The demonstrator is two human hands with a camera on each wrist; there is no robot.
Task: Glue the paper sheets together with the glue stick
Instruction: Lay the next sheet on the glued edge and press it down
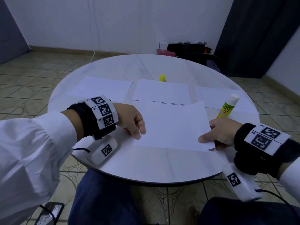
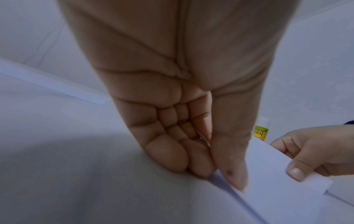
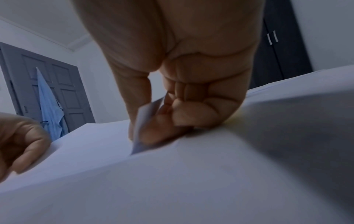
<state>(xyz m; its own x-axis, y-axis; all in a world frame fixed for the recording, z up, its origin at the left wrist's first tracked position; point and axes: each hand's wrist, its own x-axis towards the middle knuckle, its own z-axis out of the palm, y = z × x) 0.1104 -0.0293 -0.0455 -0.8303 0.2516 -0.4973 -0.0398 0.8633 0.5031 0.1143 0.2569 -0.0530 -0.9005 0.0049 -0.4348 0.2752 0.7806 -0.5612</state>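
A white paper sheet (image 1: pixel 173 125) is held just above the round white table (image 1: pixel 146 166), near its front edge. My left hand (image 1: pixel 136 125) pinches the sheet's left edge (image 2: pixel 268 189) between thumb and curled fingers. My right hand (image 1: pixel 215 135) pinches the sheet's near right corner (image 3: pixel 145 121). An uncapped glue stick (image 1: pixel 227 106) with a green and yellow label stands upright just beyond my right hand. Its yellow cap (image 1: pixel 162 78) stands at the back of the table. Three more sheets lie in a row behind: left (image 1: pixel 100 88), middle (image 1: pixel 162 91) and right (image 1: pixel 215 96).
A grey door with a blue garment hanging on it (image 3: pixel 49 104) is to the left. Dark bags and boxes (image 1: pixel 188 49) sit on the tiled floor behind the table. A dark cupboard (image 1: pixel 253 36) stands at the back right. A phone (image 1: pixel 50 213) lies on the floor by my left knee.
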